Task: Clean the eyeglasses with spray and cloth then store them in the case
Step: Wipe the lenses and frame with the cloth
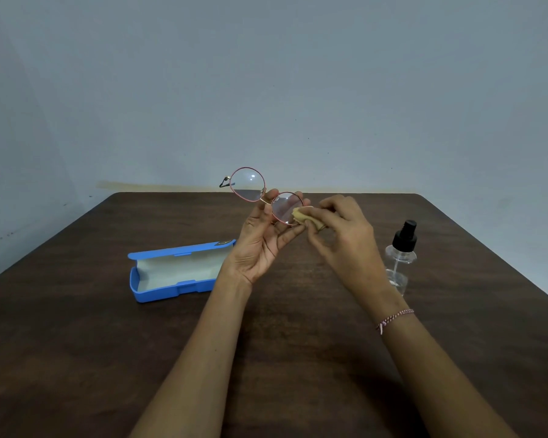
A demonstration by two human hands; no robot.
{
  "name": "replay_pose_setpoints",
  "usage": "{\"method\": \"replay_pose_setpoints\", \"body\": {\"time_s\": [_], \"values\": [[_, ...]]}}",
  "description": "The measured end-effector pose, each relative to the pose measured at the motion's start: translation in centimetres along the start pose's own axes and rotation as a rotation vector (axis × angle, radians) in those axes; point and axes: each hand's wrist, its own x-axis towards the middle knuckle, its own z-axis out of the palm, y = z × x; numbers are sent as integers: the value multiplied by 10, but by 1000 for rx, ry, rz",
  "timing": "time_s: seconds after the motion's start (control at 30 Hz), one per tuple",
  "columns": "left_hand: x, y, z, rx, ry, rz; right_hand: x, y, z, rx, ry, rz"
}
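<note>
I'm rubbing a soft matt cloth (306,217) over glossy, thin-metal-rimmed glasses (248,184); the case (159,290) (smooth plastic) is sitting on a matt wooden table (298,327).

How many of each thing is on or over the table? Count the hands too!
eyeglasses: 1
cloth: 1
case: 1
spray bottle: 1
hands: 2 (left hand, right hand)
bracelet: 1
Total: 7
</note>
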Motion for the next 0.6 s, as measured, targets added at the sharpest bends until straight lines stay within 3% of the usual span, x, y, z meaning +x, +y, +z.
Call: {"method": "replay_pose_setpoints", "body": {"time_s": [0.2, 0.6], "values": [[0, 2, -2, 3, 20, 6, -1, -2, 0, 19, -75, -27], [-1, 1, -3, 22, -9, -1, 0, 0, -2, 5, -59, -6]]}}
